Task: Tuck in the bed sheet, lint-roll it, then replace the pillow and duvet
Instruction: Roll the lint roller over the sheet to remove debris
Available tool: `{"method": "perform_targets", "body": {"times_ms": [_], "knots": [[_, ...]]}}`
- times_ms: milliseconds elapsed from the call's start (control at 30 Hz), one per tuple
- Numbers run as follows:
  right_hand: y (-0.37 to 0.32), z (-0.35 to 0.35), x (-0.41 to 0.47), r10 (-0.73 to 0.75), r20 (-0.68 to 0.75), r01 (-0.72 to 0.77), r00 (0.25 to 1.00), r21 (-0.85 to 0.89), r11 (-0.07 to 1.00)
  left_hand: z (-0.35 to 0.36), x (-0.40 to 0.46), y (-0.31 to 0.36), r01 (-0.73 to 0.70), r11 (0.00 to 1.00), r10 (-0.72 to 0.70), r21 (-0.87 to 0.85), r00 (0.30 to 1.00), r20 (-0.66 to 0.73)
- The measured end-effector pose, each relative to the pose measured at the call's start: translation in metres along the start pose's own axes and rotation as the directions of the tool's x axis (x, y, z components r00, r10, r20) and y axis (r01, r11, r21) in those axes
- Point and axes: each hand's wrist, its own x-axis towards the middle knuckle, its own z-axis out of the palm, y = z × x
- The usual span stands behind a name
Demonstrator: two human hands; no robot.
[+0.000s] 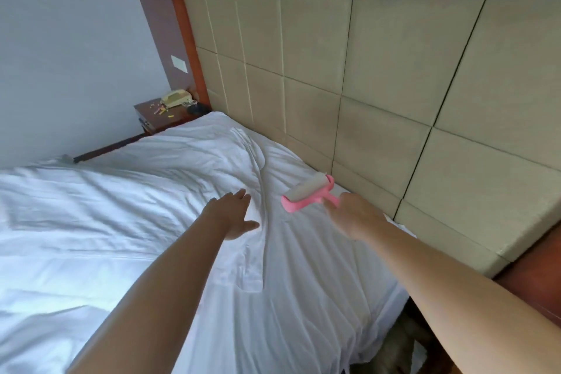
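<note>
Both hands are out over the bed. At centre frame the left hand [235,214] lies flat with its fingers straight and spread, palm down on the white bed sheet [303,267], gripping nothing. Just right of it the right hand [353,217] has its fingers curled round the handle of a pink lint roller [306,193], whose pale roll sits on or just above the sheet close to the padded tan headboard [379,100] that fills the upper right of the frame; whether the roll actually touches the fabric I cannot tell.

The sheet covers the mattress across the lower and left parts of the frame. It is heavily creased, with a long raised fold running from upper centre down between the two hands. No pillow or duvet is in view, so the lint-rolling looks to be the step in hand, with replacement still to come.

To do it well, the flat left hand should press and draw the fabric taut away from the roller, so the roll runs over a smooth surface instead of riding up the fold. Strokes likely work best straight, overlapping, and parallel to the headboard, with even light pressure; too much would probably drag the loose sheet into fresh wrinkles.

At upper left a wooden nightstand [158,118] holds a cream telephone [176,98].
</note>
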Motion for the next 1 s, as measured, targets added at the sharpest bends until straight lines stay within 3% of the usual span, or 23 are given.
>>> {"method": "perform_targets", "body": {"times_ms": [400,667,1000], "knots": [[-0.113,-0.101,-0.041,-0.211,-0.155,0.227,0.965,0.091,0.97,-0.094,-0.104,-0.088,0.124,0.988,-0.133,-0.092,0.985,-0.106],[-0.174,-0.132,-0.043,-0.395,-0.134,0.411,0.909,0.134,0.902,-0.131,-0.139,-0.121,0.274,0.955,-0.289,-0.116,0.947,-0.142],[-0.195,-0.119,-0.027,-0.576,-0.074,0.581,0.814,0.09,0.809,-0.134,-0.184,-0.118,0.5,0.853,-0.519,-0.149,0.841,-0.154]]}}
